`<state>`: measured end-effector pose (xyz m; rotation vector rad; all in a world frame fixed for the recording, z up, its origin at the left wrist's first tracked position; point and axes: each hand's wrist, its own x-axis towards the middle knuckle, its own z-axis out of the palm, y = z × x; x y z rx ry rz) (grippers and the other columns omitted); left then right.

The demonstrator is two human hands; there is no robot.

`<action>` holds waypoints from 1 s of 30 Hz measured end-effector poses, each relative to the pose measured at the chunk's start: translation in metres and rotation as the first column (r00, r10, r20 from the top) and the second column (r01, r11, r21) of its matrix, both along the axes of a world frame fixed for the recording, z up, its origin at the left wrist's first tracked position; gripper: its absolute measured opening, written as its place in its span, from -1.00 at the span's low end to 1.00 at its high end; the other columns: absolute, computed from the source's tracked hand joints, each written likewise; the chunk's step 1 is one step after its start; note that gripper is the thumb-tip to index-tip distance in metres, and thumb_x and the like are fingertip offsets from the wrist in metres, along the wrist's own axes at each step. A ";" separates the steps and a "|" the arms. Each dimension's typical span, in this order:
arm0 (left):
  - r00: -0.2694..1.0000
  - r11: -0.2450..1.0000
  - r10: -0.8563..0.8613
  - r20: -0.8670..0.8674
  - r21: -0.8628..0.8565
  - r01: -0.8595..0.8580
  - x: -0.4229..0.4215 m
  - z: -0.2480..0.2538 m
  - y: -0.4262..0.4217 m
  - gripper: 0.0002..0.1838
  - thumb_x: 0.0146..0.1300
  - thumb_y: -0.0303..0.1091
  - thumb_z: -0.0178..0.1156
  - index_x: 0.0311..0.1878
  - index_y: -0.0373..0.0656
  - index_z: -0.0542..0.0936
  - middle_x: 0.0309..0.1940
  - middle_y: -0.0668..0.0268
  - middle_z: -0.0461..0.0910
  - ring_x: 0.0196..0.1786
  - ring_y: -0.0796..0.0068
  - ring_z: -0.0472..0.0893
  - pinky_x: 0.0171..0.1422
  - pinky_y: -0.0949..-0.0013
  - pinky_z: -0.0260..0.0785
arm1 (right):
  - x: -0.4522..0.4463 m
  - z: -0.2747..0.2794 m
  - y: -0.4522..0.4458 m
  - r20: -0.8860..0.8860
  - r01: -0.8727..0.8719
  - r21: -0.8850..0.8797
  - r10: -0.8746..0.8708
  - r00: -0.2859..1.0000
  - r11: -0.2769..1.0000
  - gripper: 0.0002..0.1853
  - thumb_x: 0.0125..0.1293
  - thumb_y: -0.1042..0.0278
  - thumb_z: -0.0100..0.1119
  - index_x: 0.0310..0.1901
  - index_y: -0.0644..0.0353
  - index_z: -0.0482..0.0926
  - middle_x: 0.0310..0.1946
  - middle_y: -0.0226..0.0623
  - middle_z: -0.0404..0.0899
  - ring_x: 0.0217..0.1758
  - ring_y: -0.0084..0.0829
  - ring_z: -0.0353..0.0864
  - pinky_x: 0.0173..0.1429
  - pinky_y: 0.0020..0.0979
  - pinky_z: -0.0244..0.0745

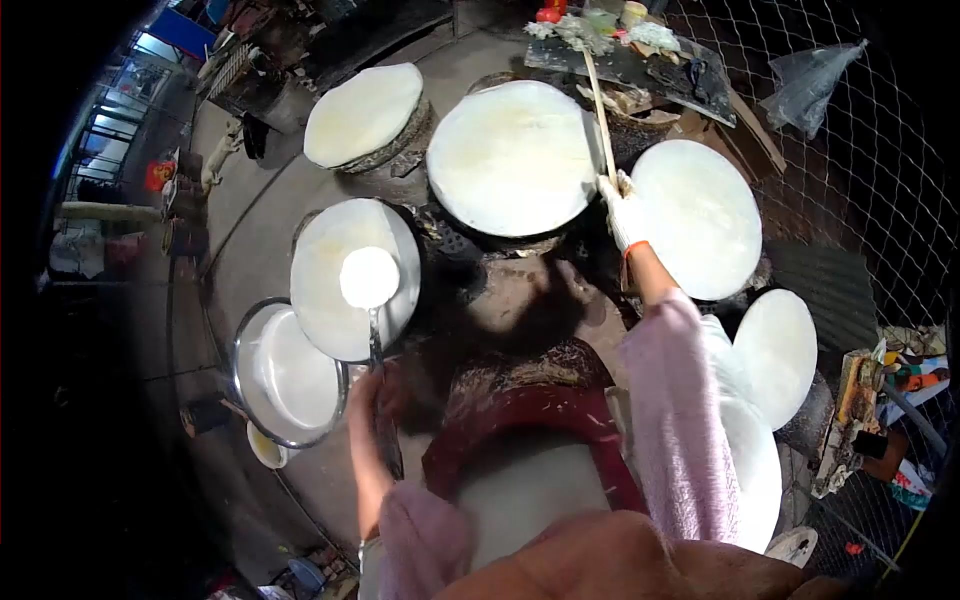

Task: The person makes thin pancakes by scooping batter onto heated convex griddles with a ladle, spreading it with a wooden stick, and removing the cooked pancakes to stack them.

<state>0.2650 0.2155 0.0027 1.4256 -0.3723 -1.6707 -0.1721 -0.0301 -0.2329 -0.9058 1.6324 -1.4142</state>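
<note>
My left hand (366, 395) is closed around the dark handle of a ladle (376, 330). Its bowl is full of white batter (369, 277) and hangs over a round griddle covered in a pale sheet (325, 262). A metal basin of white liquid (298, 378) stands just left of this hand. My right hand (624, 212), in a whitish glove, grips a long thin wooden stick (598, 110) that points away from me. It is between the large round pale sheet (514, 158) at the middle and another (697, 220) to the right.
Another round sheet (363, 116) lies at the back left, and a smaller one (776, 358) at the right. A wire mesh fence (850, 190) runs along the right side. Cluttered boards (690, 85) are at the back. A small yellowish bowl (266, 447) sits below the basin.
</note>
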 end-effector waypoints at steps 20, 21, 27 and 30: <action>0.880 0.913 -0.388 -0.274 -0.244 0.327 -0.193 -0.140 -0.305 -0.87 0.38 -0.42 -0.03 -0.23 -0.29 0.43 -0.62 0.47 0.27 -0.64 0.64 0.23 -0.53 0.51 0.08 | 0.063 0.044 0.127 -0.114 0.079 0.117 -0.065 0.991 0.990 -0.38 0.31 0.44 0.22 0.36 0.37 0.24 0.34 -0.18 0.35 0.30 -0.51 0.41 0.33 -0.52 0.29; 0.882 0.926 -0.361 -0.302 -0.225 0.302 -0.208 -0.152 -0.312 -0.89 0.35 -0.45 -0.02 -0.26 -0.29 0.42 -0.62 0.45 0.27 -0.63 0.62 0.25 -0.53 0.50 0.11 | 0.060 0.057 0.125 -0.244 0.069 0.165 -0.027 0.969 0.984 -0.37 0.31 0.38 0.23 0.36 0.33 0.25 0.31 -0.18 0.39 0.27 -0.53 0.45 0.31 -0.53 0.32; 0.947 0.967 -0.200 -0.249 -0.205 0.151 -0.244 -0.161 -0.306 -0.92 0.27 -0.47 0.01 -0.34 -0.25 0.38 -0.56 0.34 0.34 -0.58 0.52 0.34 -0.50 0.45 0.20 | 0.047 0.059 0.116 -0.573 -0.012 0.427 0.281 0.770 0.904 -0.35 0.34 0.02 0.09 0.40 0.08 0.23 -0.03 0.02 0.58 -0.08 0.00 0.60 -0.03 -0.19 0.51; 0.944 0.982 -0.156 -0.290 -0.149 0.116 -0.237 -0.153 -0.302 -0.91 0.26 -0.44 0.03 -0.35 -0.23 0.40 -0.57 0.38 0.35 -0.55 0.53 0.37 -0.47 0.45 0.22 | 0.049 0.049 0.114 -0.557 -0.039 0.515 0.369 0.744 0.856 -0.38 0.35 0.00 0.06 0.39 -0.01 0.25 -0.14 0.04 0.59 -0.13 0.04 0.60 -0.07 -0.12 0.51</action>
